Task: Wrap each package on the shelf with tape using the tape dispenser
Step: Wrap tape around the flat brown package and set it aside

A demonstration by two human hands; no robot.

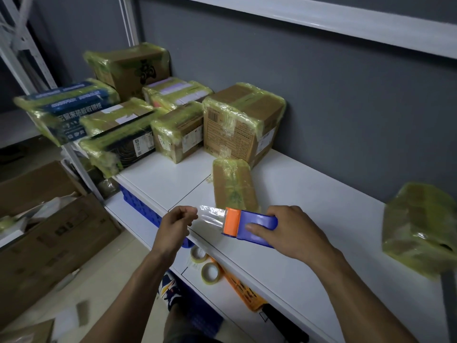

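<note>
My right hand (289, 231) grips the blue tape dispenser (254, 227) with its orange front end, just above the white shelf (309, 199). A strip of clear tape (212, 215) stretches from the dispenser to my left hand (176, 225), which pinches its free end. Right behind the dispenser lies a small flat cardboard package (233, 185) with yellowish tape on it. Several taped packages stand at the back left of the shelf, among them a large brown box (241, 120). Another taped package (420, 226) sits at the far right.
Two tape rolls (210, 272) and an orange item lie on the lower shelf below my hands. Blue crates (138, 201) sit under the top shelf. Open cardboard boxes (49, 231) stand on the floor at left. A grey wall backs the shelf.
</note>
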